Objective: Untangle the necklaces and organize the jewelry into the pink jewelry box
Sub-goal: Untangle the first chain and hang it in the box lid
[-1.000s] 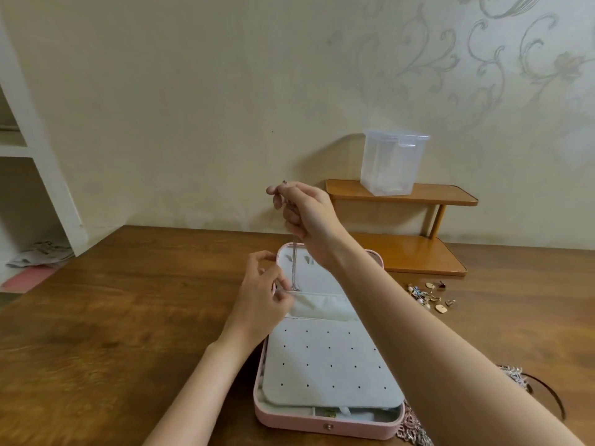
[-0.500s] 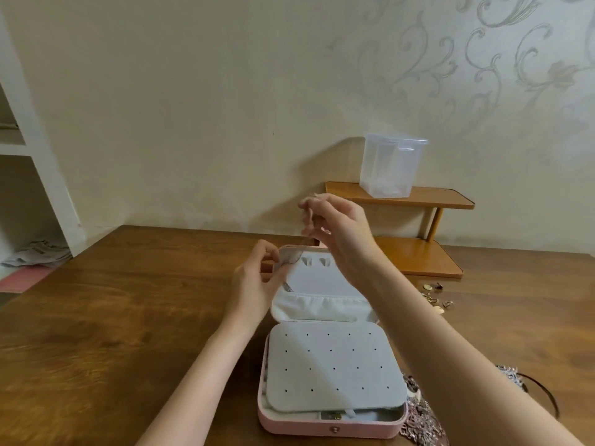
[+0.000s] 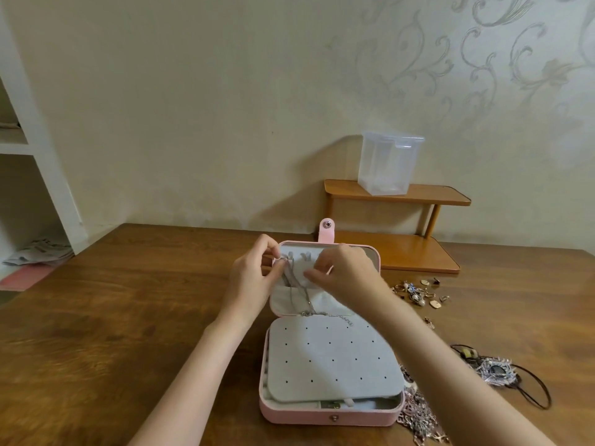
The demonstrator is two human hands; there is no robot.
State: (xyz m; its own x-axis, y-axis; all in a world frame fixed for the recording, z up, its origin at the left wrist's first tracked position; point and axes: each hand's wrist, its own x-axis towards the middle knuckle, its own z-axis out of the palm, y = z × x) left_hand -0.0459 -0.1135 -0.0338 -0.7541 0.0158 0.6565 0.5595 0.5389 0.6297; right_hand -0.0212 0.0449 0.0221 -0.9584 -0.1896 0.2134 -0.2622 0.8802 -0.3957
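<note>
The step in hand looks like hanging a silver necklace [image 3: 297, 284] on the hooks inside the raised lid of the pink jewelry box [image 3: 328, 413], which lies open at the counter's [image 3: 128, 317] centre. The left hand [image 3: 249, 281] pinches the chain's top at a hook; the right hand [image 3: 343, 275], at three o'clock of it, pinches something small, probably the chain. Next, the trailing end near the lid pocket wants tucking in. More tangled jewelry [image 3: 418, 416] waits at the box's four o'clock.
</note>
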